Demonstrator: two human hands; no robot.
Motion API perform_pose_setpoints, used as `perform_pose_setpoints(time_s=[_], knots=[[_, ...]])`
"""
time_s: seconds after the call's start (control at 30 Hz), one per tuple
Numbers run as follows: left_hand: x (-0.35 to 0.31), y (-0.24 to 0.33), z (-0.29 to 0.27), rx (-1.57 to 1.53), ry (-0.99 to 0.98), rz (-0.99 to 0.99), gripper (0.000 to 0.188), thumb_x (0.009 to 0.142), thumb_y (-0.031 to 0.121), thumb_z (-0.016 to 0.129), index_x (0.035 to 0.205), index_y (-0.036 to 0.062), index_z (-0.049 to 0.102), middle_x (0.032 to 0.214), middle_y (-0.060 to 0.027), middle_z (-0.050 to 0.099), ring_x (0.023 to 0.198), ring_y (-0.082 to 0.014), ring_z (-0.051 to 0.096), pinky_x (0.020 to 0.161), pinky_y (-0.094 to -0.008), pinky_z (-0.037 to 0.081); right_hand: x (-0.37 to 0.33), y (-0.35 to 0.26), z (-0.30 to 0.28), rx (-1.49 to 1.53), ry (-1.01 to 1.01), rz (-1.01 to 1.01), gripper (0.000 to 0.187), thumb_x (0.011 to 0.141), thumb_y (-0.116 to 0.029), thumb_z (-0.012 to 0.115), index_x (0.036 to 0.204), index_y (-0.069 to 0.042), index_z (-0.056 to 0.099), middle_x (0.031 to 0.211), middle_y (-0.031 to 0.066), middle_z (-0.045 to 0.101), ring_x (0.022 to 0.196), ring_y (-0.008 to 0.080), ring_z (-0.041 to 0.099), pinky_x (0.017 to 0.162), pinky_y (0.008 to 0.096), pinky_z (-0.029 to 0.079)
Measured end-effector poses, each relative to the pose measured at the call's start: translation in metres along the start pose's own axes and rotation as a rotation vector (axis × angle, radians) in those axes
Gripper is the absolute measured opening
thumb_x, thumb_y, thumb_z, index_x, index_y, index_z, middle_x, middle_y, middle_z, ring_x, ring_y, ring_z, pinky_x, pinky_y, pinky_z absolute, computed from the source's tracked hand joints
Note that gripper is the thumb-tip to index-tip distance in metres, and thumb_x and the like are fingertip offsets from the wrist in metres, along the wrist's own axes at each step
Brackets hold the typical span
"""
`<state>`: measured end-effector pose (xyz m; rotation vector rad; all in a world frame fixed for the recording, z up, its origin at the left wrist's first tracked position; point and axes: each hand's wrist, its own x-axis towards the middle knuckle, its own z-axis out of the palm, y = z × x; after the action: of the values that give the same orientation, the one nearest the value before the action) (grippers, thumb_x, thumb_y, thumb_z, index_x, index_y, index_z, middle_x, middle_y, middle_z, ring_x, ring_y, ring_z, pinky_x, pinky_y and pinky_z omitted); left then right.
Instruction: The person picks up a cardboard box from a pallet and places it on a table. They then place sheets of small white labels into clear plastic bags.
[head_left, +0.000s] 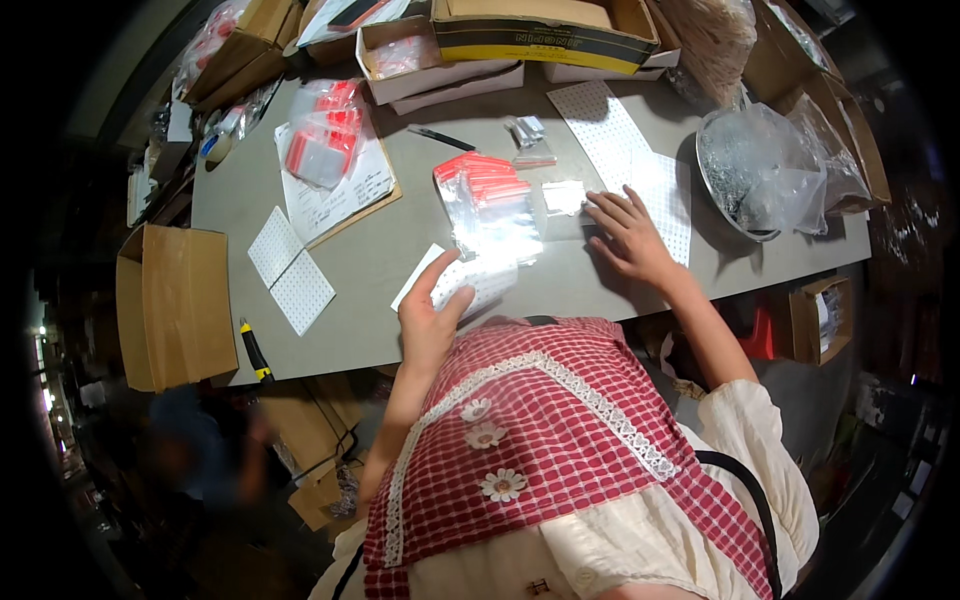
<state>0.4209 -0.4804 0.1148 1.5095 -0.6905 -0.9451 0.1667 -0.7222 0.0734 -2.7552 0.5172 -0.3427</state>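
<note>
My left hand (432, 308) is at the front of the table, thumb and forefinger spread apart over a white dotted sheet (482, 285). Clear zip bags with red tops (492, 195) lie stacked just beyond it, overlapping that sheet. Stretched out low over the table, my right hand (632, 238) has its fingers apart and seems to hold nothing. Close to its fingertips is a small shiny silvery patch (564, 198), too glary to make out. Larger white dotted sheets (664, 195) lie beside and partly behind this hand.
A round metal bowl (722, 165) of small metal pieces stands at the right. Cardboard boxes (545, 40) line the back. At the left are a clipboard (335, 195) with papers and bags, more dotted sheets (290, 270), a yellow-black cutter (255, 352) and a box (180, 310).
</note>
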Motion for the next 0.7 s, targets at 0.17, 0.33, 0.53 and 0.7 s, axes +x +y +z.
perform_pose_setpoints(time_s=[0.17,0.33,0.53,0.7], knots=[[0.001,-0.009,0.019,0.058,0.008,0.063,0.053,0.087,0.004,0.070,0.138,-0.0020,0.055,0.125,-0.0104,0.063,0.110,-0.0149,0.060,0.094,-0.0285,0.048,0.039,-0.086,-0.002,0.322,0.183,-0.169,0.026,0.088,-0.012,0.067,0.111,-0.005,0.059,0.123,0.0143,0.060,0.120,0.0306,0.057,0.116,0.0530,0.032],[0.003,-0.011,0.027,0.173,-0.010,0.078,0.056,0.085,0.003,0.069,0.139,-0.0027,0.054,0.129,-0.0105,0.062,0.114,-0.0148,0.058,0.098,-0.0295,0.047,0.046,-0.100,0.010,0.427,0.188,-0.233,0.022,0.090,-0.016,0.067,0.106,-0.004,0.059,0.109,0.0120,0.062,0.108,0.0284,0.060,0.113,0.0502,0.036],[0.005,-0.011,0.031,0.231,-0.029,0.089,0.056,0.083,0.004,0.070,0.137,0.0008,0.057,0.131,-0.0158,0.064,0.121,-0.0202,0.059,0.103,-0.0329,0.044,0.044,-0.092,0.023,0.538,0.199,-0.201,0.019,0.088,-0.015,0.069,0.101,-0.005,0.059,0.096,0.0100,0.063,0.098,0.0286,0.060,0.104,0.0461,0.041],[0.007,-0.009,0.031,0.281,-0.042,0.131,0.054,0.083,0.004,0.069,0.136,0.0042,0.059,0.128,-0.0166,0.067,0.118,-0.0212,0.063,0.101,-0.0333,0.047,0.041,-0.093,0.037,0.753,0.177,-0.012,0.019,0.084,-0.015,0.073,0.097,-0.007,0.062,0.095,0.0089,0.062,0.092,0.0287,0.059,0.091,0.0394,0.043]])
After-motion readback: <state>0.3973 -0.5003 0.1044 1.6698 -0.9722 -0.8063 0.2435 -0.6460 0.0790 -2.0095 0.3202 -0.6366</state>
